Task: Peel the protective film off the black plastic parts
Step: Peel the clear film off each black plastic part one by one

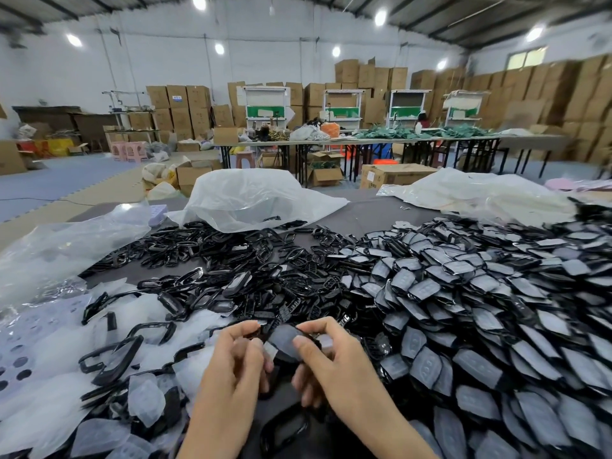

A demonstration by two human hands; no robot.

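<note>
- Left hand [236, 366] and right hand [331, 362], fingers curled, pinch one black part [284, 342] between them; its film [281, 337] still on
- Left: peeled films [145, 390], bare frames [112, 359]
- Right: large filmed pile [463, 293] remaining; task judged far from done

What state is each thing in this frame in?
Held part: grey film on it.
Left hand: grips the part.
Right hand: pinches the part.
Right pile: parts film-covered.
Middle pile: parts bare.
Loose films: peeled, heaped at left.
Plastic bag: open, crumpled.
</note>
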